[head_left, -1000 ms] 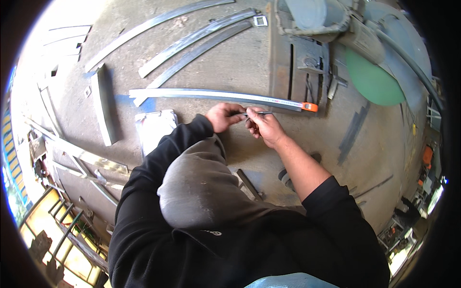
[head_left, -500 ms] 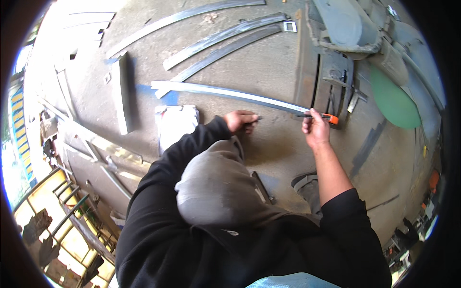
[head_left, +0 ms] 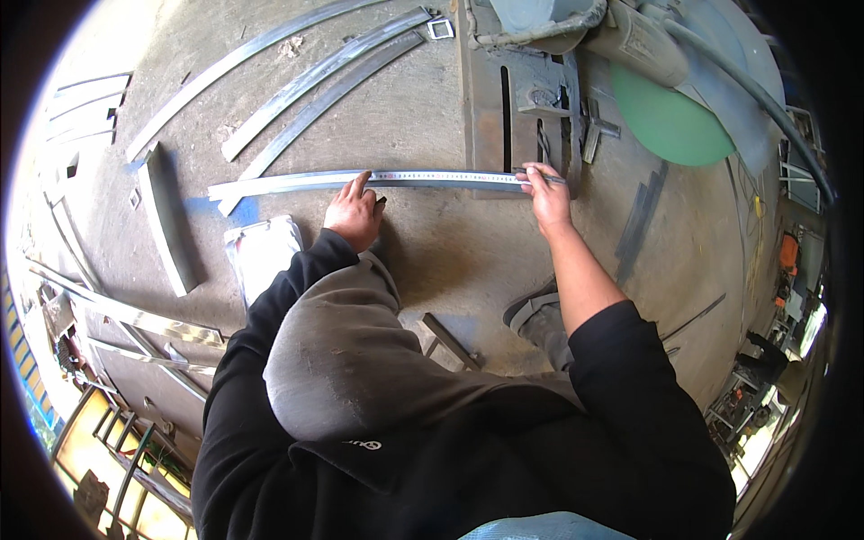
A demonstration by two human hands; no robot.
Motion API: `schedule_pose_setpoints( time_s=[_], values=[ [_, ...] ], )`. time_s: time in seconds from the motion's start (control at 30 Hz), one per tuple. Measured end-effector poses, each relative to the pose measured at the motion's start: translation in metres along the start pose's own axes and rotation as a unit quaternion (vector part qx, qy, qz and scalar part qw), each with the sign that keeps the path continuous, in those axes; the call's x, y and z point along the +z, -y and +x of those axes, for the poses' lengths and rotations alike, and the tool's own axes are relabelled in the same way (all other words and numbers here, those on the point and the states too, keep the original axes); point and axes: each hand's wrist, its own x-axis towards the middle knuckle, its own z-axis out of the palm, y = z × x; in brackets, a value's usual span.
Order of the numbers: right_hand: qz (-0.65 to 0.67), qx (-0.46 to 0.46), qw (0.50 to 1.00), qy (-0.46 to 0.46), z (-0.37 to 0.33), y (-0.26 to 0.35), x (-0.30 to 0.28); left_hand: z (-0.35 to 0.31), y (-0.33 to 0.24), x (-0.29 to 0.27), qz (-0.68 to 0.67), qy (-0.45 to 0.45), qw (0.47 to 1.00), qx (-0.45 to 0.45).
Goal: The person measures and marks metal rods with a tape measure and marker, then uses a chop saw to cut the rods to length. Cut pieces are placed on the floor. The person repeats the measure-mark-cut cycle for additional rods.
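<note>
Tape [head_left: 432, 176] runs along the long metal bar [head_left: 423, 186], which lies crosswise on the floor [head_left: 450, 256] in front of the person, its printed marks showing between the two hands. The left hand [head_left: 354, 216] is near the middle of the bar, index finger stretched out to the tape, the other fingers curled around a small dark piece [head_left: 381, 202] that is mostly hidden. The right hand [head_left: 551, 202] is near the bar's right end, its fingers grasping a thin pen [head_left: 556, 180] over the tape; whether its tip touches the metal I cannot tell. The bar's left end crosses the near end of a grey strip [head_left: 317, 108], beside a patch of blue paint [head_left: 205, 211]. Its right end reaches the near edge of the machine's base plate [head_left: 486, 117]. A white packet [head_left: 263, 252] lies on the floor close to the left sleeve [head_left: 288, 279].
</note>
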Motion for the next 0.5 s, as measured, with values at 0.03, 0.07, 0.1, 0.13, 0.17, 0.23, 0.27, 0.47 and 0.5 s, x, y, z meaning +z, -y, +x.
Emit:
schedule_pose_setpoints(
  time_s=[0.03, 0.07, 0.1, 0.13, 0.17, 0.23, 0.27, 0.47, 0.5],
  values=[
    [0.010, 0.005, 1.000, -0.001, 0.0023, -0.0028, 0.0007, -0.0008, 0.0010, 0.0013, -0.001, 0.017, 1.000, -0.008],
    [-0.010, -0.006, 1.000, 0.003, 0.0042, -0.0050, 0.0010, -0.0021, 0.0021, 0.0026, 0.005, 0.019, 1.000, -0.007],
    [-0.031, -0.016, 0.999, 0.007, 0.0058, -0.0068, 0.0016, -0.0034, 0.0029, 0.0040, 0.011, 0.024, 1.000, -0.009],
    [-0.052, -0.027, 0.998, 0.011, 0.0072, -0.0081, 0.0019, -0.0040, 0.0042, 0.0052, 0.016, 0.028, 0.999, -0.012],
    [-0.053, -0.035, 0.998, 0.011, 0.0082, -0.0092, 0.0025, -0.0040, 0.0059, 0.0060, 0.005, 0.037, 0.999, -0.010],
    [-0.093, -0.044, 0.995, 0.014, 0.0097, -0.0101, 0.0018, -0.0051, 0.0069, 0.0081, 0.013, 0.026, 1.000, -0.003],
    [-0.108, -0.043, 0.993, 0.014, 0.0104, -0.0102, 0.0014, -0.0052, 0.0074, 0.0088, 0.018, 0.031, 0.999, -0.004],
    [-0.119, -0.039, 0.992, 0.018, 0.0109, -0.0096, -0.0025, -0.0040, 0.0070, 0.0084, 0.010, 0.024, 1.000, 0.000],
    [-0.136, -0.034, 0.990, 0.020, 0.0117, -0.0083, -0.0031, -0.0038, 0.0066, 0.0079, 0.008, 0.027, 1.000, -0.001]
  ],
)
